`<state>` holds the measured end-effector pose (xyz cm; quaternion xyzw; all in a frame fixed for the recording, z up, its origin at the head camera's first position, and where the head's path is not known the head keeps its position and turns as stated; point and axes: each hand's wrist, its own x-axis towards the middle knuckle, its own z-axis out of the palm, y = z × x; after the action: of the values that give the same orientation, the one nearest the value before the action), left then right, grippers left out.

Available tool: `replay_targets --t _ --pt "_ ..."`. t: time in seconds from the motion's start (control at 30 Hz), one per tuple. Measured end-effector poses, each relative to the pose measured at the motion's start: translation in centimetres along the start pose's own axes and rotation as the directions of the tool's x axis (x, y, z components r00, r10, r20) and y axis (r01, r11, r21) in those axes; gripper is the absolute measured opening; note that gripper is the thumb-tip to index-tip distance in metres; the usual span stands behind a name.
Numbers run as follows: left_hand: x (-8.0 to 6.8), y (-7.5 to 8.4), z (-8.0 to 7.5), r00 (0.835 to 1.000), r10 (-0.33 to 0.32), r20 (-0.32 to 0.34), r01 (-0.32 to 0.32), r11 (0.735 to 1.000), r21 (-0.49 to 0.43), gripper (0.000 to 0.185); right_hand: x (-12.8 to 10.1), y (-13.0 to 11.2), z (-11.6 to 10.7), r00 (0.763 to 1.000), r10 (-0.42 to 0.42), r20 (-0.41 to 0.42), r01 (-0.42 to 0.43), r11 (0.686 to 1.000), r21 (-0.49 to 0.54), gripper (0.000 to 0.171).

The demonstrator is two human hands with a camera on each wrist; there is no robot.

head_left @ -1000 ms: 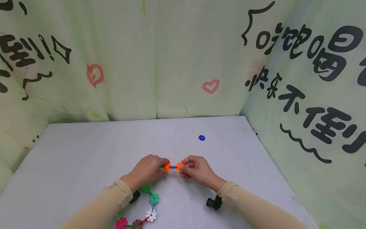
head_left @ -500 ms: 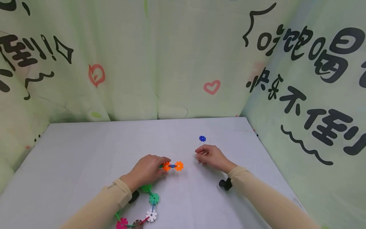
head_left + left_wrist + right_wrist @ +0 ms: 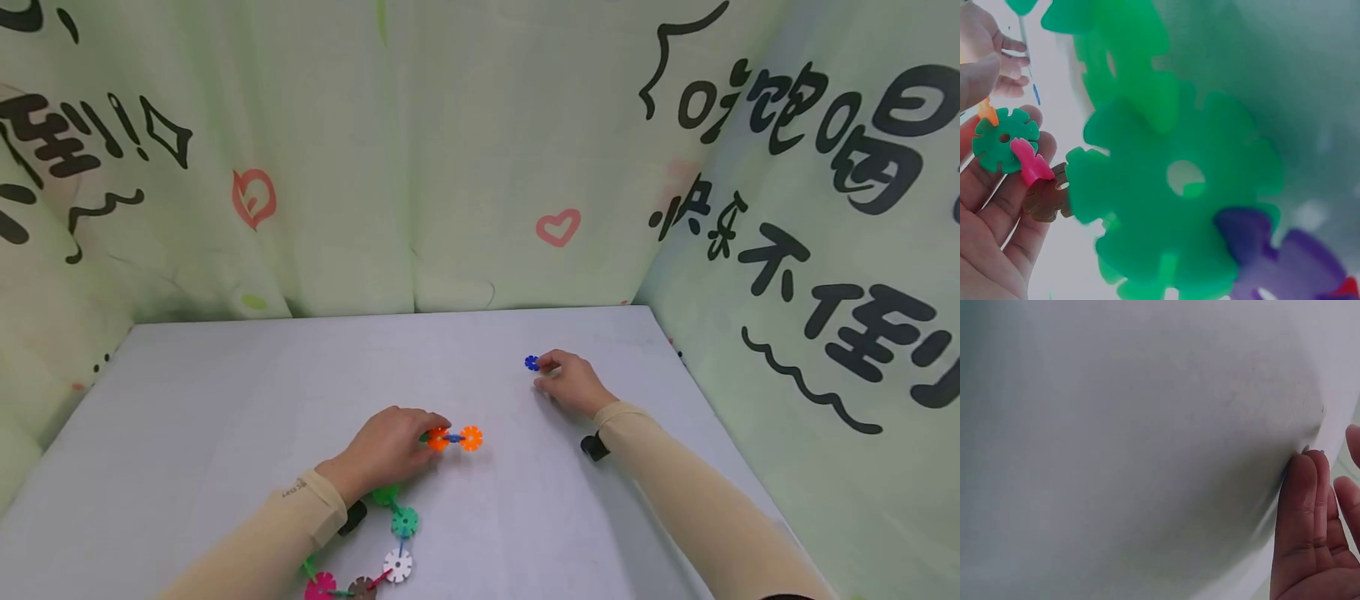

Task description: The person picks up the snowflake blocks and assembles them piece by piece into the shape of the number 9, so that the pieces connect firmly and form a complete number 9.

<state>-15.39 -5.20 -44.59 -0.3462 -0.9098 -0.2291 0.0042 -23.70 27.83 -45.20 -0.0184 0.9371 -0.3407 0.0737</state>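
Observation:
My left hand (image 3: 393, 442) grips a chain of slotted plastic snowflake discs by its far end, thumb and fingers around a green disc (image 3: 991, 153). An orange disc (image 3: 472, 437) sticks out past the fingertips, joined by a blue piece to another orange one. Below the hand, the chain curves toward me through a teal disc (image 3: 404, 522), a white disc (image 3: 398, 567) and a pink disc (image 3: 321, 586). My right hand (image 3: 573, 385) reaches to a loose blue disc (image 3: 530, 363), fingertips right at its edge. The right wrist view shows these fingers extended, close over the table.
The white table (image 3: 247, 392) ends at a pale green printed curtain (image 3: 345, 167) along the back and sides. Part of the chain is hidden under my left forearm. Close to the left wrist camera hang a large green disc (image 3: 1141, 200) and a purple disc (image 3: 1291, 262).
My right hand has let go of the outer orange disc and moved away, right and back, to the blue disc. My left hand has stayed in place with the chain.

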Motion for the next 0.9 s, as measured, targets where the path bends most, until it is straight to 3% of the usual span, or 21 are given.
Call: replay_targets --t 0.3,0.53,0.73,0.9 --pt "-0.1 0.0 -0.1 1.000 0.000 -0.001 0.000 1.000 -0.008 0.034 1.9 0.2 0.3 1.000 0.008 -0.013 -0.010 0.990 -0.140 0.050" --pt "-0.1 0.1 -0.1 1.000 -0.004 0.002 0.004 1.000 -0.006 0.034 2.2 0.0 0.6 1.000 0.011 -0.029 -0.018 0.972 -0.235 0.037" --pt "0.0 0.2 -0.2 1.000 -0.006 0.017 0.006 1.000 -0.012 0.034 2.4 0.1 0.6 1.000 0.002 -0.027 -0.008 0.974 -0.228 0.030" --pt "-0.1 0.2 -0.3 1.000 -0.007 0.016 0.007 1.000 -0.015 0.033 2.6 0.0 0.5 0.998 0.055 0.013 -0.052 0.982 -0.182 0.031"
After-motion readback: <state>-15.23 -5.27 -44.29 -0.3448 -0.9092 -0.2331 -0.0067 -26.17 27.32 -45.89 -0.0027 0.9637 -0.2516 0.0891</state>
